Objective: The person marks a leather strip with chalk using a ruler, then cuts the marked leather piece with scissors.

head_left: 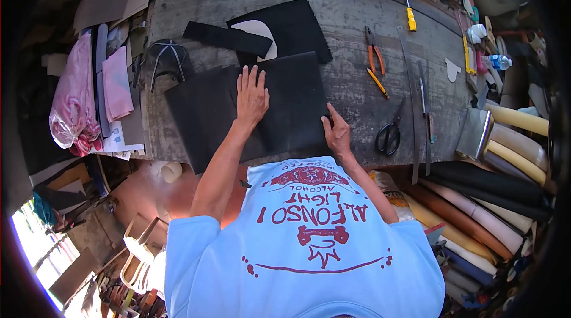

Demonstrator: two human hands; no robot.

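My left hand (253,97) lies flat on a black sheet of leather-like material (291,104), fingers stretched out toward its far edge. This sheet overlaps another dark piece (202,113) to the left. At the right edge of the sheet is my right hand (338,134), with thumb and index finger apart and the other fingers partly curled; nothing shows in it. Just beyond lie a black fabric piece with a frayed edge (300,27), a black strip (226,38) and a pale curved template (270,50), partly covered by the strip.
Right on the worn table (351,32) lie pliers (375,50), a yellow pencil (377,83), black scissors (389,134), long metal rulers (410,92) and a yellow screwdriver (410,18). Material rolls (476,217) fill the right side. A pink plastic-wrapped bundle (77,98) hangs left.
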